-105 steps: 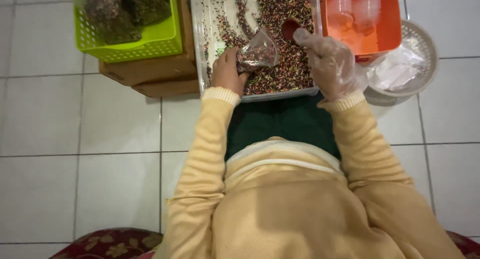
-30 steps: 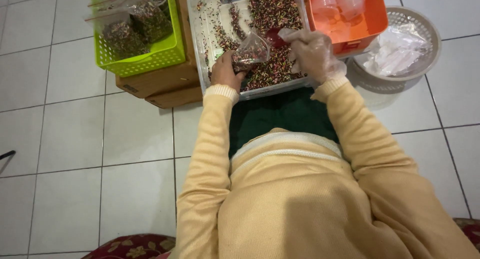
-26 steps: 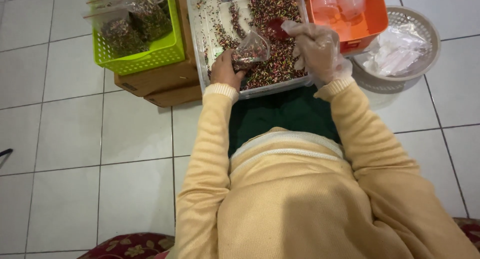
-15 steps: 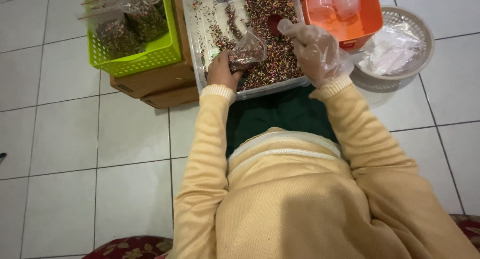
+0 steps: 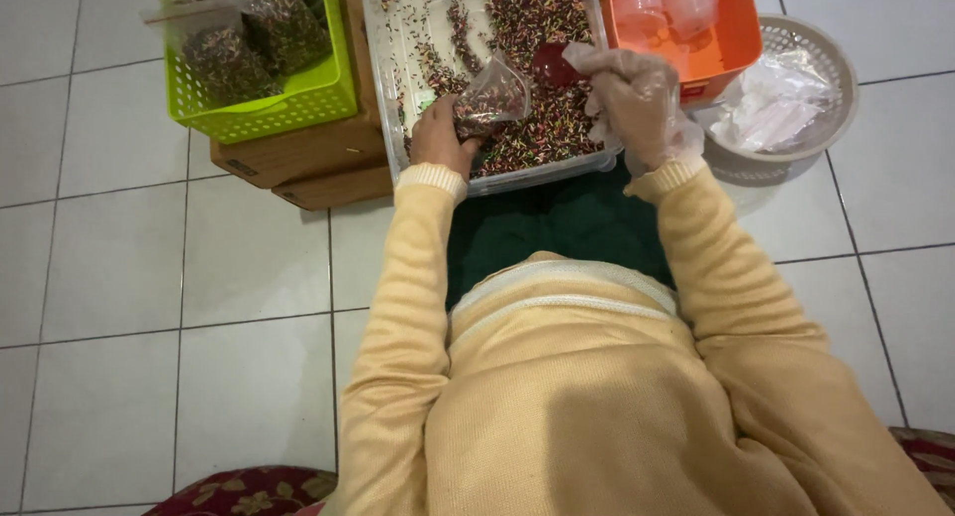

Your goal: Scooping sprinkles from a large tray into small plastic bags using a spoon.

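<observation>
Holding clear bag [image 5: 492,98] part-filled with multicoloured sprinkles, red scoop [image 5: 553,65] beside

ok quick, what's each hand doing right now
left hand: closed on a small clear bag, partly filled.
right hand: gloved, closed on a red scoop.

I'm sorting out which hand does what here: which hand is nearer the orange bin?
Right. The gloved right hand holds a red scoop just beside the orange bin. The left hand holds a small clear bag farther away, over the tray.
</observation>
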